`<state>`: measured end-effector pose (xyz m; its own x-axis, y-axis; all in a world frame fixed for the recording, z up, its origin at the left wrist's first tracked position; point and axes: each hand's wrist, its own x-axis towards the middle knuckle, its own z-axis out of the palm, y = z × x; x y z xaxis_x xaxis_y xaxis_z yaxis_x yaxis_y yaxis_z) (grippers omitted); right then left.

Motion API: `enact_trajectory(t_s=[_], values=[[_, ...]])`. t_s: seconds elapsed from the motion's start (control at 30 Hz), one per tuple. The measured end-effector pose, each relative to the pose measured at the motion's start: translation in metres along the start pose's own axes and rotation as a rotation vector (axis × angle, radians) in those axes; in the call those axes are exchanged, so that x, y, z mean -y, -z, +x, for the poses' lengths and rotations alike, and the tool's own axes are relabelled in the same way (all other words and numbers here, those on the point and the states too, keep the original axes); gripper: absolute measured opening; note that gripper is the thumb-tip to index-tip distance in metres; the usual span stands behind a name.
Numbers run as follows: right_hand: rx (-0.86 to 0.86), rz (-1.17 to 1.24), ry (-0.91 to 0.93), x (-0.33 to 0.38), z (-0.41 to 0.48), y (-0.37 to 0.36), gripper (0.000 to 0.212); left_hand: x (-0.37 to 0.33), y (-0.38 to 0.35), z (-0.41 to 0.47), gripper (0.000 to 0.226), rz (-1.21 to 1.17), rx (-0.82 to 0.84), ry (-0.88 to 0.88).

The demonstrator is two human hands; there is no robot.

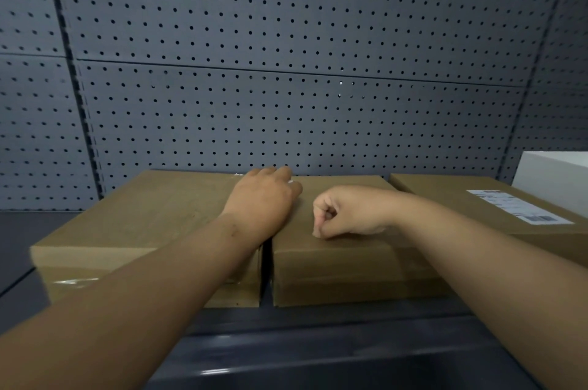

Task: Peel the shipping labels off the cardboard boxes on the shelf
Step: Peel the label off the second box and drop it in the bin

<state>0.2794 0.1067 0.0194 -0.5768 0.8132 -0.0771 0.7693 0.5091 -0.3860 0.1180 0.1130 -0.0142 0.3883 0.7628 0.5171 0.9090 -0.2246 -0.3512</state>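
Three brown cardboard boxes stand side by side on the dark shelf [318, 342]. My left hand [262, 200] lies palm down across the far tops of the left box [143, 224] and the middle box [346, 265], fingers stretched toward the back edge. A tiny white speck [290, 181] shows between its index finger and thumb; what it is I cannot tell. My right hand [345, 211] rests on the middle box in a fist, with nothing visible in it. The right box [445, 192] bears a white shipping label [520, 206]. No label shows on the other two.
A grey pegboard wall [286, 87] closes the back and sides of the shelf bay. A white box [556, 179] stands at the far right behind the right box. Clear tape runs along the left box's front face [76, 282].
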Motion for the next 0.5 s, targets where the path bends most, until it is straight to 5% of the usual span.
enact_trajectory(t_s=[0.5], values=[[-0.042,0.021,-0.005,0.0007,-0.0026,0.0001,0.005,-0.001,-0.0006,0.0007,0.021,0.009,-0.003,-0.006]])
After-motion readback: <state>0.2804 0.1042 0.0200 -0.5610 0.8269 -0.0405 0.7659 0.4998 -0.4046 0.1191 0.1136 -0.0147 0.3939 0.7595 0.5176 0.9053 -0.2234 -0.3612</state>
